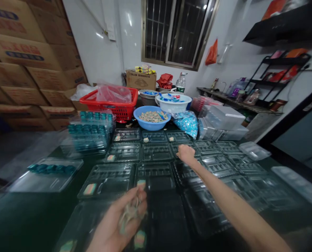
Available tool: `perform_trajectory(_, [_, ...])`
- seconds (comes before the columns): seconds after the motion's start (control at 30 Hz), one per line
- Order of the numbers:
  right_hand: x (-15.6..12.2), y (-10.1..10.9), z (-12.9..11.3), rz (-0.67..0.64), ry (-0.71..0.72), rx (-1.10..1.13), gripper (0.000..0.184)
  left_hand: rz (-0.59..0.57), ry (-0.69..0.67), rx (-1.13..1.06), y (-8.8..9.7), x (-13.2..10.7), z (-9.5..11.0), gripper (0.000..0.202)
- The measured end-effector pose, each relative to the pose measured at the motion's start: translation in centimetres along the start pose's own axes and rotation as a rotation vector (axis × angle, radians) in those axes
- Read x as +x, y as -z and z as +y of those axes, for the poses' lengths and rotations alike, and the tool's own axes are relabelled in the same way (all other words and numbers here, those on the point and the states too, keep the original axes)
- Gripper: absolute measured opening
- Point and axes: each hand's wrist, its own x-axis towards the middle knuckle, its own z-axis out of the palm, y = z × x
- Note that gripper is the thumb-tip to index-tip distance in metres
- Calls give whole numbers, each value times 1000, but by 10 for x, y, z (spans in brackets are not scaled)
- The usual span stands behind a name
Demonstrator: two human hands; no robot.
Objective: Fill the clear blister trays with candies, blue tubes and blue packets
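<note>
Left hand [126, 217]: fingers curled around a cluster of pale pieces [131, 211]. Just beyond the fingertips, a pastel-striped block [141, 183] shows at a clear compartmented tray [159, 182]; contact cannot be determined. Farther out, rightward, the right hand [186, 153] is bunched; whether it grips anything cannot be told. Beyond both, a blue basin [152, 126] contains similar pieces. Caution: loosened left fingers could spill pieces; a low right forearm could displace trays.
</note>
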Motion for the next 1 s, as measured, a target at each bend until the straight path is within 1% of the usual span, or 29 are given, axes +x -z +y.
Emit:
perform_trajectory(0.1, [-9, 6, -5, 40, 79, -27, 11, -132, 75, -154, 2, 2, 3, 9])
perform_trajectory(0.17, [-26, 14, -12, 62, 164, -8, 16, -163, 77, -237, 4, 4, 3, 10])
perform_trajectory(0.2, [-39, 20, -18, 68, 230, 23, 18, -158, 62, -266, 4, 4, 3, 10])
perform_trajectory(0.27, [-75, 32, -33, 58, 404, 137, 18, -136, 30, -297, 5, 6, 3, 9])
perform_trajectory(0.33, [-115, 44, -50, -14, 726, 423, 15, -111, 25, -301, 5, 9, 2, 11])
perform_trajectory(0.37, [-133, 48, -59, -51, 838, 508, 14, -91, 27, -297, 5, 11, 1, 12])
perform_trajectory(0.4, [-148, 52, -66, -92, 912, 534, 15, -68, 28, -293, 4, 13, 0, 13])
perform_trajectory(0.43, [-160, 55, -72, -110, 955, 529, 15, -49, 32, -292, 4, 14, -1, 14])
perform_trajectory(0.47, [-168, 57, -77, -121, 977, 498, 15, -35, 33, -296, 3, 15, -2, 15])
perform_trajectory(0.53, [-174, 59, -82, -122, 977, 415, 15, -26, 35, -303, 1, 16, -4, 17])
perform_trajectory(0.63, [-169, 60, -85, -147, 948, 324, 14, -11, 42, -292, -1, 16, -6, 20])
perform_trajectory(0.77, [-165, 61, -88, -181, 940, 242, 6, 11, 57, -265, -4, 15, -8, 21])
perform_trajectory(0.87, [-165, 58, -90, -189, 938, 241, 7, 10, 55, -257, -7, 16, -9, 22])
perform_trajectory(0.93, [-164, 56, -90, -203, 914, 283, 10, 4, 52, -252, -8, 16, -9, 23])
perform_trajectory(1.0, [-161, 55, -89, -244, 869, 352, 11, -3, 52, -249, -9, 17, -10, 22])
